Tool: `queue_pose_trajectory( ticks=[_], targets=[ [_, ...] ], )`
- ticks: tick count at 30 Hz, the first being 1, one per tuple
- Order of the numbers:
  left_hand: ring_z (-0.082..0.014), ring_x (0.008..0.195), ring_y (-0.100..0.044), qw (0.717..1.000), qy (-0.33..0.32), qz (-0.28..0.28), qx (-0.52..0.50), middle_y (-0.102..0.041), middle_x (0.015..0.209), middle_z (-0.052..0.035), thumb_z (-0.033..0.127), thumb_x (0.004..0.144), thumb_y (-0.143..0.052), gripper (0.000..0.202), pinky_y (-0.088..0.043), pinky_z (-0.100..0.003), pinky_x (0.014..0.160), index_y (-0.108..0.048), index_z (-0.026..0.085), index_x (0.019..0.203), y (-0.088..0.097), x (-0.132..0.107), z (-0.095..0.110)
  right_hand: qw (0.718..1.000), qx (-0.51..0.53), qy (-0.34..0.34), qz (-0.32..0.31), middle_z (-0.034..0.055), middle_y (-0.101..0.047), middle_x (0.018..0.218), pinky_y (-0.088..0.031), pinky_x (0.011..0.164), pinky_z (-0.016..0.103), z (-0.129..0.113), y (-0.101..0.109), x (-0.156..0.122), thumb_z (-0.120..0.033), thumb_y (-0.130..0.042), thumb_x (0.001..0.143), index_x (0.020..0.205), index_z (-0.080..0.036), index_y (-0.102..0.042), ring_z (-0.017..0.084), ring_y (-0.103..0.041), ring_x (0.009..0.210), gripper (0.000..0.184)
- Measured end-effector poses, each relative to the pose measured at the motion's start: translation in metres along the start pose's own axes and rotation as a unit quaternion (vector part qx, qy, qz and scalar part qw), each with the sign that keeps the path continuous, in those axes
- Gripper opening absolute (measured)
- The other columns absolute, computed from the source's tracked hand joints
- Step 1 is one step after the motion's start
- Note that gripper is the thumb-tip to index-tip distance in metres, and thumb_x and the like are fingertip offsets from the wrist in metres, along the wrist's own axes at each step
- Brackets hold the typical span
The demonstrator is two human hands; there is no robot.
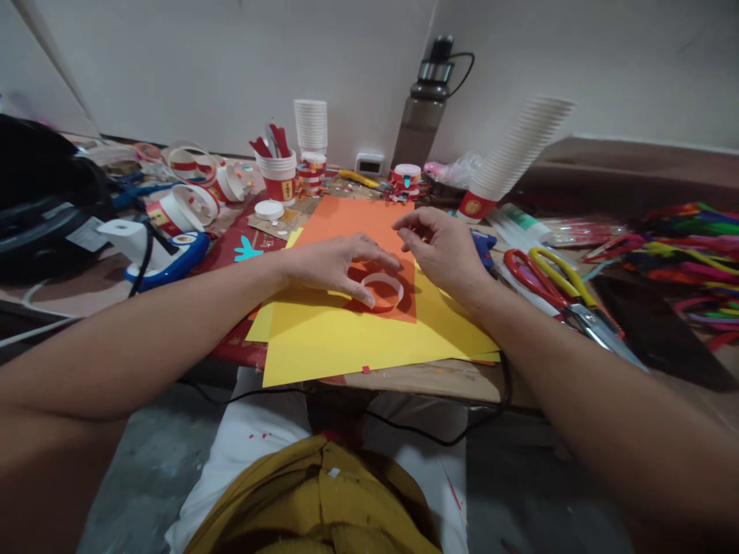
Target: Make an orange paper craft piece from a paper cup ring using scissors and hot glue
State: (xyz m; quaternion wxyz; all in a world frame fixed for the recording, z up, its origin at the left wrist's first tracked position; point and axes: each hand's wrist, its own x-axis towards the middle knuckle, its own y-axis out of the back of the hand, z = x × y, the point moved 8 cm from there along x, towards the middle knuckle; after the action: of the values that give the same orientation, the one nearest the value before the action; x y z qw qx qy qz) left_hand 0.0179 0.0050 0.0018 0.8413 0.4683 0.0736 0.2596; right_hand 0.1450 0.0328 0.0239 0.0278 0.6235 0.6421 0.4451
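A short ring cut from a paper cup (391, 286), white inside and red outside, stands on an orange sheet (346, 219). My left hand (332, 265) reaches over it with fingers apart; the thumb touches its left side and the index finger extends above its far edge. To the right, my right hand (444, 246) hovers over the paper with fingers loosely curled and a gap between thumb and index finger. Nothing is visible in it. Below the orange sheet lie yellow sheets (323, 350). A small red scrap (366, 370) rests near their front edge.
Scissors with red and yellow handles (554, 281) lie right, beside colourful pipe cleaners (693, 254). Stacked paper cups (516, 154) lean behind my right hand. A dark bottle (424, 115) stands at the wall. Cut cups (178, 209) and a blue-white device (173, 258) sit left.
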Motion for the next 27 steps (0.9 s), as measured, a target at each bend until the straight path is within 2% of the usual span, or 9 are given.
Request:
queue_pose_trajectory(
  ticks=[10,19,27],
  targets=[
    [-0.0241,0.120,-0.052,1.000,-0.022,0.019,-0.011,-0.062,0.126,-0.0095,0.042,0.074,-0.076,0.062,-0.039,-0.037,0.103,-0.059,0.027,0.132,0.000,0.000,0.001,1.000,-0.007,-0.014,0.018,0.0052,-0.068,0.088,-0.049,0.069,0.033,0.003,0.009,0.000,-0.023,-0.058,0.086,0.088,-0.021,-0.068,0.017,-0.061,0.076,0.010],
    [-0.0241,0.112,-0.054,1.000,-0.002,0.022,-0.015,-0.062,0.118,-0.0101,0.044,0.072,-0.077,0.061,-0.042,-0.039,0.100,-0.061,0.026,0.129,0.000,0.001,-0.003,1.000,-0.020,0.001,0.007,0.0044,-0.070,0.088,-0.049,0.071,0.032,-0.001,0.009,-0.003,-0.018,-0.058,0.085,0.089,-0.020,-0.069,0.017,-0.062,0.078,0.012],
    [-0.0241,0.116,-0.050,0.999,-0.001,0.013,-0.030,-0.060,0.121,-0.0088,0.044,0.075,-0.075,0.060,-0.040,-0.040,0.102,-0.060,0.027,0.130,-0.003,0.001,-0.005,1.000,-0.003,0.002,0.000,0.0040,-0.070,0.089,-0.049,0.069,0.031,-0.005,0.009,-0.007,-0.018,-0.057,0.086,0.089,-0.021,-0.069,0.017,-0.063,0.078,0.012]
  ],
)
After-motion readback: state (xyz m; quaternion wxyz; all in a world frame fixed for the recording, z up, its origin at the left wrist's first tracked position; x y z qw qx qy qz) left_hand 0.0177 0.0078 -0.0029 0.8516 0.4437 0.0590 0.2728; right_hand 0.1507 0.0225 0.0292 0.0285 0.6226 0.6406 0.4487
